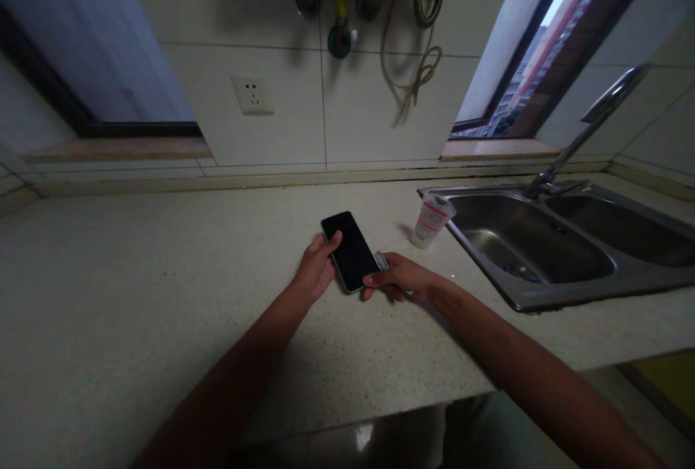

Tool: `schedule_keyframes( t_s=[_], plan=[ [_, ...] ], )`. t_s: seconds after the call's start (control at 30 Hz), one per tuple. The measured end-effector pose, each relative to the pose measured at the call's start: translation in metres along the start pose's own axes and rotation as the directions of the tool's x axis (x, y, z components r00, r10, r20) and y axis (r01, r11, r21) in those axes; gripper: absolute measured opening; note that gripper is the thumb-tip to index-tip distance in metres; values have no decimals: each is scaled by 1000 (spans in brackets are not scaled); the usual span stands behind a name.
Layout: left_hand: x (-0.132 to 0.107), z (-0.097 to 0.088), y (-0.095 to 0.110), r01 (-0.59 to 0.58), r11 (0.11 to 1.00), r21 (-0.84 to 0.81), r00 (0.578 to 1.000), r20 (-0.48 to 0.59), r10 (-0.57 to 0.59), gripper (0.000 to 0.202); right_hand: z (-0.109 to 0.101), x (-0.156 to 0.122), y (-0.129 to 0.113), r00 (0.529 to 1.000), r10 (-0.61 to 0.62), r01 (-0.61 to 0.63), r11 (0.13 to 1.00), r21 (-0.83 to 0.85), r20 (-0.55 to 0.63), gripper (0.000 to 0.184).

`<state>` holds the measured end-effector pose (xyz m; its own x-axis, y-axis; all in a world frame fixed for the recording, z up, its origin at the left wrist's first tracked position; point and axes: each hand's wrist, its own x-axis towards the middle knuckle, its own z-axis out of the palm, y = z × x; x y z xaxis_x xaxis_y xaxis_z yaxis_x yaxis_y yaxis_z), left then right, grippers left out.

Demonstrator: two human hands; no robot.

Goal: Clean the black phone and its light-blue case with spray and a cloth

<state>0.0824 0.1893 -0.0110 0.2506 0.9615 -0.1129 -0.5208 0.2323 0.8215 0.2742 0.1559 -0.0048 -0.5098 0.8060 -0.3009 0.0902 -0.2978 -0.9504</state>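
Holding a smartphone (352, 252) with a dark screen, the left hand (316, 268) curls around the phone's left side, with its thumb (332, 241) on the glass. The right hand (399, 275) lies more open, and its fingers (380, 277) stretch out to touch the phone's lower right edge. The phone sits between the hands, close over the table (163, 281) (it looks a bit tilted). A small grey-green thing (381, 260) pokes out from behind the phone, just above the right hand, but too little shows to name it. Past the right hand stands a clear plastic cup (431, 219) with a red label, beside a steel sink (521, 237) with a tall tap (583, 140).
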Motion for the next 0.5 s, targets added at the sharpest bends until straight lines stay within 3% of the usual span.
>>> schedule_keyframes(
  t_s=[0.13, 0.23, 0.5],
  plan=[
    [-3, -1, -4, 121, 986, 111, 979, 148, -137, 56, -2, 4, 3, 992, -29, 41, 995, 94, -122, 29],
    [-3, -3, -7, 147, 978, 147, 974, 151, -169, 52, -3, 6, 4, 986, -39, 59, 991, 117, -162, 28],
    [-4, -2, -4, 138, 968, 212, 979, 118, -166, 50, -9, 4, 3, 996, -56, 55, 998, -12, -68, 40]
  ],
)
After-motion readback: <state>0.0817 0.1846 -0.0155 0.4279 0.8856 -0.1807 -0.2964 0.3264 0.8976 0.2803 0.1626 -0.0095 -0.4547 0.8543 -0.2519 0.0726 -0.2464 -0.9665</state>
